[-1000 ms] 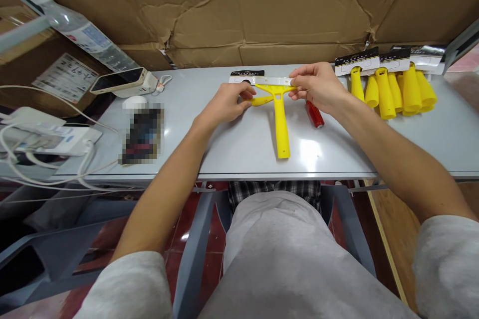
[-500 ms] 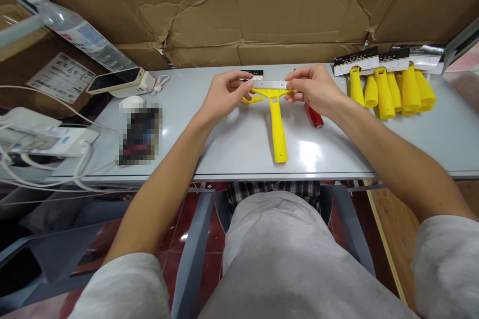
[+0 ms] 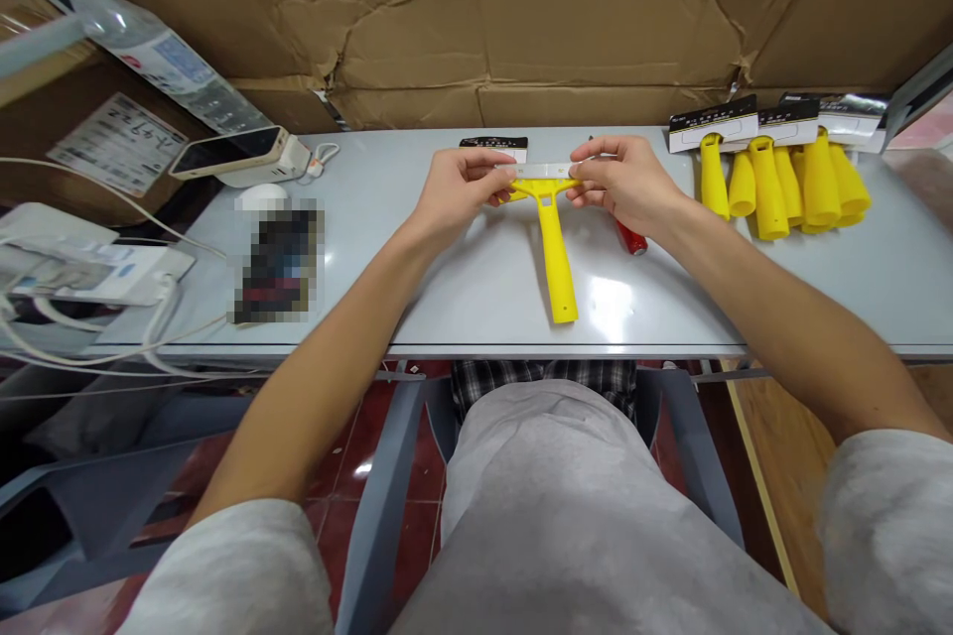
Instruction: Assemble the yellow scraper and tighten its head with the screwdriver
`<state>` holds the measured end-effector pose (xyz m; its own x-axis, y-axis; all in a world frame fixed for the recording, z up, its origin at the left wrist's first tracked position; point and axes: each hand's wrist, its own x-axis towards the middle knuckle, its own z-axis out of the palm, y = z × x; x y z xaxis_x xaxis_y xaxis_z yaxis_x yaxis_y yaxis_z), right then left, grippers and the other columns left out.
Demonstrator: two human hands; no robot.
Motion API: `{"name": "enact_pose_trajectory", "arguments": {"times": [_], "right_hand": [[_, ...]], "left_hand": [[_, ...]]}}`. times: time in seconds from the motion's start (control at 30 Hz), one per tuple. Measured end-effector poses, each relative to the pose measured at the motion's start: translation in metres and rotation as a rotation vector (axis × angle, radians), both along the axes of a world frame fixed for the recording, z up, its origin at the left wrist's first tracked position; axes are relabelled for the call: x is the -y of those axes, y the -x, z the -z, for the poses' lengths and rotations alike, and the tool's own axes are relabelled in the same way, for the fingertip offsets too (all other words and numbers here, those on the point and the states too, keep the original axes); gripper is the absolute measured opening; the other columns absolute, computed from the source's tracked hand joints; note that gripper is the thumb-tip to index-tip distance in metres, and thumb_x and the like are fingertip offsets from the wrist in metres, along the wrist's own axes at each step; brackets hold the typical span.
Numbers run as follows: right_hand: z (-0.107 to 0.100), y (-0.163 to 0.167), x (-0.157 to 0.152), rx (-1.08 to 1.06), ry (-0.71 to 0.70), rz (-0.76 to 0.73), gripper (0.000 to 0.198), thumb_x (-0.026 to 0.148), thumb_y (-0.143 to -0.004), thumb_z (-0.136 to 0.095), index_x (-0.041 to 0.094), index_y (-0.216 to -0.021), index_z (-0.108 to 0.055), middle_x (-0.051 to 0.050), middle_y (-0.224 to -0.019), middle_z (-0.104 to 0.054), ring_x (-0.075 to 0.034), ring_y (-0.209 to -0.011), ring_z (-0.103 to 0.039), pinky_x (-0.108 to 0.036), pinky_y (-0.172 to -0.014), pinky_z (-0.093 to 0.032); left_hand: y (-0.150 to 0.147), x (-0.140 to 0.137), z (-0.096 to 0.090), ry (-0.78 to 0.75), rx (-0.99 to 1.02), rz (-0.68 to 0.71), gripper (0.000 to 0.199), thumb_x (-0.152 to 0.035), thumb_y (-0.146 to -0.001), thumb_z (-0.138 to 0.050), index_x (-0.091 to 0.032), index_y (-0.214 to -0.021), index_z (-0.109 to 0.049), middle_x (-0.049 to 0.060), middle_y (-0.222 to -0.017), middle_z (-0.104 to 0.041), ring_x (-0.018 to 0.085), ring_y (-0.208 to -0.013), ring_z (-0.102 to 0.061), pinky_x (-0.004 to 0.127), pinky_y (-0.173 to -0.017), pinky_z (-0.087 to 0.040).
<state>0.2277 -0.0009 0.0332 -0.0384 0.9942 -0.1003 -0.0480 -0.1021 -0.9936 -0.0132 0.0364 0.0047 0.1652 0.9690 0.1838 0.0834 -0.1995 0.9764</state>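
Observation:
A yellow scraper (image 3: pixel 558 263) with a T-shaped head is held above the desk, its handle pointing toward me. A flat silvery blade (image 3: pixel 542 171) lies along its head. My left hand (image 3: pixel 463 189) pinches the left end of the head and blade between thumb and fingers. At the right end, my right hand (image 3: pixel 623 181) pinches them in the same way. A red-handled tool (image 3: pixel 631 238) lies partly hidden under my right hand. Behind my left hand lies a black and white card (image 3: pixel 495 147), with a yellow piece partly hidden near those fingers.
Several yellow scraper handles (image 3: pixel 766 193) with black and white cards lie at the right. On the left are a phone (image 3: pixel 227 155) on a white block, a bottle (image 3: pixel 168 60), a blurred-out item (image 3: pixel 275 268) and a power strip (image 3: pixel 141 273) with cables. Cardboard (image 3: pixel 521 30) stands behind the desk.
My left hand has shifted slightly right along the blade, so more of the card behind it shows. Both hands still hold the scraper in nearly the same place.

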Motion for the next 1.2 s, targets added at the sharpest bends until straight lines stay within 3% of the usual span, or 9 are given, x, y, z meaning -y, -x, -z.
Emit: {"name": "enact_pose_trajectory", "arguments": {"times": [0.13, 0.37, 0.63, 0.97, 1.1, 1.2], "right_hand": [[-0.002, 0.001, 0.001, -0.003, 0.001, 0.003, 0.026, 0.009, -0.093, -0.078, 0.020, -0.107, -0.060, -0.003, -0.091, -0.069, -0.011, -0.073, -0.072, -0.024, -0.074, -0.069], [0.000, 0.002, 0.001, 0.005, 0.013, 0.000, 0.027, 0.013, -0.093, -0.082, 0.020, -0.109, -0.060, -0.004, -0.092, -0.069, -0.011, -0.076, -0.072, -0.025, -0.078, -0.071], [0.004, 0.003, -0.002, -0.012, -0.003, 0.054, 0.024, 0.004, -0.090, -0.072, 0.020, -0.104, -0.060, -0.002, -0.090, -0.065, -0.010, -0.068, -0.068, -0.025, -0.070, -0.067], [0.006, -0.002, -0.006, 0.030, -0.030, 0.068, 0.032, 0.011, -0.087, -0.080, 0.022, -0.108, -0.058, 0.001, -0.087, -0.061, -0.009, -0.069, -0.067, -0.024, -0.069, -0.067], [0.004, -0.005, -0.010, 0.000, -0.042, 0.090, 0.033, 0.010, -0.086, -0.078, 0.022, -0.107, -0.056, 0.001, -0.086, -0.058, -0.009, -0.068, -0.065, -0.026, -0.070, -0.066], [0.004, -0.006, -0.012, -0.014, -0.038, 0.106, 0.031, 0.007, -0.085, -0.073, 0.021, -0.107, -0.056, 0.002, -0.085, -0.057, -0.009, -0.068, -0.065, -0.024, -0.067, -0.064]], "left_hand": [[-0.002, -0.001, 0.002, -0.006, 0.009, -0.040, 0.018, -0.005, -0.094, -0.073, -0.019, -0.090, -0.084, 0.003, -0.079, -0.077, 0.010, -0.067, -0.070, 0.021, -0.063, -0.056], [-0.006, 0.003, -0.001, -0.031, -0.073, -0.087, 0.019, -0.002, -0.090, -0.074, -0.019, -0.090, -0.082, 0.004, -0.084, -0.079, 0.012, -0.073, -0.072, 0.023, -0.069, -0.061], [0.000, -0.003, 0.012, -0.222, -0.231, -0.057, 0.031, 0.002, -0.087, -0.069, -0.022, -0.104, -0.080, -0.004, -0.073, -0.072, 0.012, -0.069, -0.071, 0.026, -0.075, -0.061], [0.004, -0.011, 0.008, -0.114, -0.116, -0.076, 0.014, -0.013, -0.098, -0.071, -0.025, -0.098, -0.076, -0.001, -0.072, -0.069, 0.014, -0.064, -0.065, 0.029, -0.067, -0.056], [0.021, -0.025, 0.018, -0.280, -0.354, -0.154, 0.009, -0.021, -0.093, -0.078, -0.025, -0.101, -0.079, 0.001, -0.080, -0.074, 0.017, -0.075, -0.068, 0.033, -0.086, -0.059], [0.030, -0.027, 0.022, -0.390, -0.648, -0.054, 0.024, -0.031, -0.089, -0.082, -0.022, -0.112, -0.082, 0.006, -0.100, -0.083, 0.023, -0.091, -0.074, 0.039, -0.099, -0.060]]}}
